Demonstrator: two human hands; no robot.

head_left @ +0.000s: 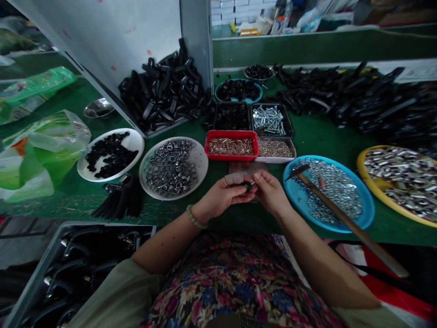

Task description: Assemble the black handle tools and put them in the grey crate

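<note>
While both hands met low over the green tabletop [314, 136], a small black part [247, 185] sat pinched between them, just in front of the red tray [232, 157]. The left hand [223, 195] was curled shut on it from its own side, thumb on top. The right hand [271, 190] had its fingertips closed on the other end. The part was too small to tell its long axis, though it seemed to run from hand to hand. A hammer [344, 221] lay across the blue plate [367, 214], nearest the right hand.
</note>
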